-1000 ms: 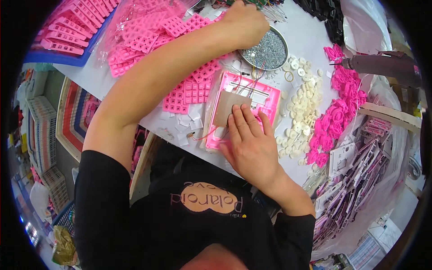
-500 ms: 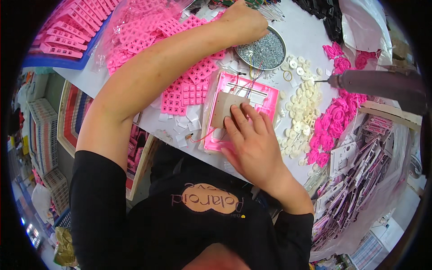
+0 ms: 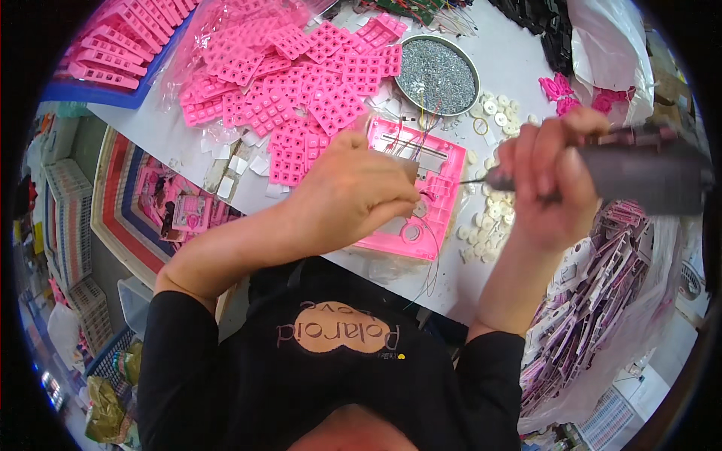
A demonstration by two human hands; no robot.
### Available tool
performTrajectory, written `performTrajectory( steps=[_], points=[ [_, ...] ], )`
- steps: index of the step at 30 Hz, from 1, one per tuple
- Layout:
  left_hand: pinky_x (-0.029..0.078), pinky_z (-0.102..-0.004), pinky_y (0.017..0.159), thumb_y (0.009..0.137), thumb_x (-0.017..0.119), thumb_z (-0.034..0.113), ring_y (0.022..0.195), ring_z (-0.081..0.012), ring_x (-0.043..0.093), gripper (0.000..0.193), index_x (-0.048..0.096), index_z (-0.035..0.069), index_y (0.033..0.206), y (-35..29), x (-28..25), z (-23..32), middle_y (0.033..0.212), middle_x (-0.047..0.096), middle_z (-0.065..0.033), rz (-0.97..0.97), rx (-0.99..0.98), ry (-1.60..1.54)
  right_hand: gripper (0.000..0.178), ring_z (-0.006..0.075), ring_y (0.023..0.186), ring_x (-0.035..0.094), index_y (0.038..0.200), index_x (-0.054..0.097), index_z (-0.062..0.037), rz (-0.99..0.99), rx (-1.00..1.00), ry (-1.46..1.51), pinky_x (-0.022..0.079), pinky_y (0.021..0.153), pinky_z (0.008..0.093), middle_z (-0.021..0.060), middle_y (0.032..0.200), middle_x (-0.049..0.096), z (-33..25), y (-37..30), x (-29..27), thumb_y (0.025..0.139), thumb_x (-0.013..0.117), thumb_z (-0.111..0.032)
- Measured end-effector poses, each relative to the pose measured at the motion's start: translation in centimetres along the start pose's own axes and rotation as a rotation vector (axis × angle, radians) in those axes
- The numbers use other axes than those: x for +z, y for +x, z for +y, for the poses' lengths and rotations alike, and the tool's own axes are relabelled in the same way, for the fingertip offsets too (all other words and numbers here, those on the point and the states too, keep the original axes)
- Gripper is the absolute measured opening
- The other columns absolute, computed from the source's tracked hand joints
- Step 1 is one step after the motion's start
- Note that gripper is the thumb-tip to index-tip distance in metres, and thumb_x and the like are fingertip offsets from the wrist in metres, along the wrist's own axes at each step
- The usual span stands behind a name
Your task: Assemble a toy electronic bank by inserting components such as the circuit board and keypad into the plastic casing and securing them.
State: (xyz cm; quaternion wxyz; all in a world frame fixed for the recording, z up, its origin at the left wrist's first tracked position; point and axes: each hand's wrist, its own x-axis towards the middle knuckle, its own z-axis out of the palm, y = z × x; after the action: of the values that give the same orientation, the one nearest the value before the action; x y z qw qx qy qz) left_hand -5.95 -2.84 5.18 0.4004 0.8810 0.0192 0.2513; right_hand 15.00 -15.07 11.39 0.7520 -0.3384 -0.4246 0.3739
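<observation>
a shallow pink plastic shell (image 3: 429,233), glossy, ribbed and roughly rectangular, lies open side up on a smooth white table (image 3: 519,64). thin coloured wires (image 3: 430,124) sprout from its far part, and a fine loose strand trails off its near edge.

the left hand (image 3: 342,192) is over the shell's left half, fingers curled close together. it covers most of a flat, matte brown board (image 3: 410,167), of which a corner shows. whether the fingertips grip anything cannot be told.

the right hand (image 3: 553,177), right of the shell, is wrapped firmly around a dark, rounded driver (image 3: 632,177). its slim metal bit points left at the shell's right side; whether it touches is unclear. hand and driver are blurred, and the driver's back end sinks into the dark rim of the view.

beyond the shell, a round metal dish (image 3: 477,86) holds a grainy heap of tiny silver screws (image 3: 436,71). left of the shell, rubbery pink keypads (image 3: 338,109) with raised squares pile up, some under clear film. right of the shell, smooth cream discs (image 3: 492,218) lie scattered, partly hidden by the right hand. further right, thin panels (image 3: 594,301) crowd a crinkled clear bag, too jumbled to separate.
</observation>
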Motion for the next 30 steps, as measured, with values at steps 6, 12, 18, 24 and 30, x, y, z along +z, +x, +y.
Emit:
performTrajectory(
  steps=[6,12,18,24,30],
  points=[
    [0.034,-0.0398,0.078,0.075,0.083,0.015,0.068,-0.0171,0.060,0.016,0.068,0.013,0.082,-2.0,0.6,-0.5,0.077,0.065,0.0010,-0.048,0.027,0.113,0.026,0.0176,0.054,0.049,0.111,0.052,-0.0037,-0.092,-0.066,0.115,0.042,0.051,0.0332,0.0068,0.065,0.054,1.4,-3.3,5.9,0.091,0.069,-0.007],
    [0.033,-0.0400,0.076,0.071,0.084,0.018,0.066,-0.0168,0.058,0.019,0.067,0.014,0.079,-2.0,0.4,-0.3,0.072,0.060,0.0017,-0.029,0.062,0.134,0.028,0.0179,0.060,0.052,0.111,0.052,-0.0049,-0.084,0.017,0.134,0.045,0.057,0.0364,0.0067,0.072,0.057,2.0,-4.2,6.1,0.090,0.072,-0.006],
    [0.038,-0.0437,0.087,0.079,0.082,0.025,0.074,-0.0174,0.062,0.022,0.064,0.014,0.079,-2.5,1.3,-0.8,0.075,0.061,0.0015,-0.043,0.041,-0.034,0.026,0.0180,0.062,0.052,0.108,0.051,-0.0045,-0.029,0.033,0.082,0.047,0.059,0.0371,0.0085,0.074,0.056,1.8,-4.6,6.5,0.091,0.071,-0.007],
    [0.038,-0.0417,0.086,0.076,0.081,0.016,0.089,-0.0187,0.066,0.017,0.065,0.010,0.079,-2.6,-0.3,-1.9,0.090,0.067,0.0001,0.014,-0.020,0.258,0.024,0.0153,0.059,0.050,0.108,0.046,-0.0052,0.077,-0.088,-0.165,0.047,0.058,0.0346,0.0072,0.070,0.053,4.6,-4.1,4.3,0.094,0.064,-0.009],
    [0.034,-0.0448,0.087,0.078,0.080,0.018,0.101,-0.0189,0.066,0.021,0.060,0.010,0.081,-4.0,0.8,-1.6,0.104,0.067,-0.0023,-0.146,-0.030,0.247,0.020,0.0137,0.055,0.048,0.103,0.044,-0.0056,0.082,-0.065,-0.303,0.046,0.055,0.0325,0.0061,0.067,0.052,7.3,-4.0,3.0,0.095,0.062,-0.007]
  ],
)
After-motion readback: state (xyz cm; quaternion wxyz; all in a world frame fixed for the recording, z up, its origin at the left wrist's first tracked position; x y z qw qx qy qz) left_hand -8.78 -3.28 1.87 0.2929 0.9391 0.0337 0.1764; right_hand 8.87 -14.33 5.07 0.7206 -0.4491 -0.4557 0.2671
